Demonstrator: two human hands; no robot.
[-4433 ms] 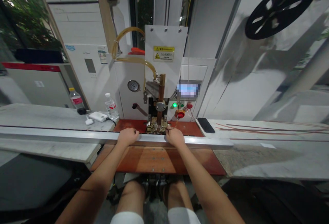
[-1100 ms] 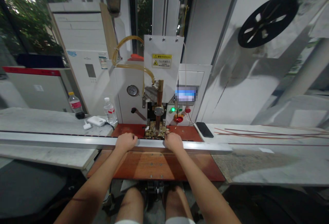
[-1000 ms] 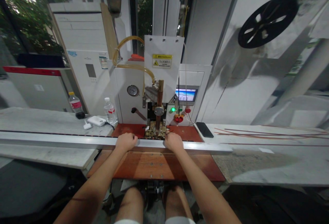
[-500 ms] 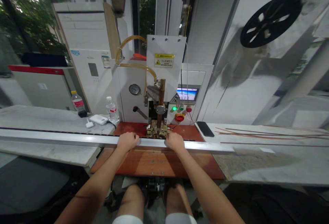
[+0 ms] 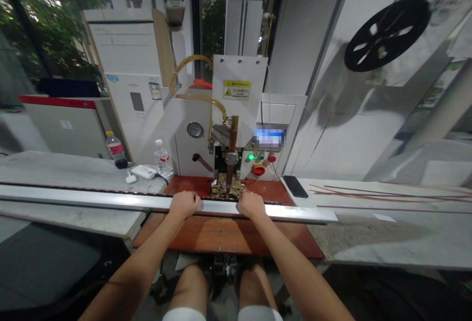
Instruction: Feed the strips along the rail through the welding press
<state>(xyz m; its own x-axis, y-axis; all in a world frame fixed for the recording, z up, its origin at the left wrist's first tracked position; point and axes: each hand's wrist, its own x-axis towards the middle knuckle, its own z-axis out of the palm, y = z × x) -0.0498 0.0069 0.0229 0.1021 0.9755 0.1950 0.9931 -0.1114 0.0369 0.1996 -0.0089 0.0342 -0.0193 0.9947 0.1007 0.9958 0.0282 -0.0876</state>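
A long aluminium bar [image 5: 92, 198] lies across the bench, from far left to just past the red-brown machine table [image 5: 228, 232]. My left hand [image 5: 184, 205] is curled over the bar's top, just left of the machine's brass clamp block [image 5: 226, 190]. My right hand [image 5: 250, 204] grips the same bar on the block's right side. A copper rod [image 5: 232, 151] comes down from the white machine [image 5: 236, 95] onto that block. A thin wire runs near my right fingers; I cannot tell whether they touch it.
Two water bottles [image 5: 162, 158] [image 5: 114, 148] and a white power pack [image 5: 144, 171] sit at the back left. A black phone [image 5: 295, 186] and long thin copper strips [image 5: 387, 190] lie on the right bench. A black reel [image 5: 387, 33] hangs above. My knees are under the table.
My hands keep their grip on the bar beside the clamp block. Only the camera view has drifted slightly; nothing on the bench has visibly moved.
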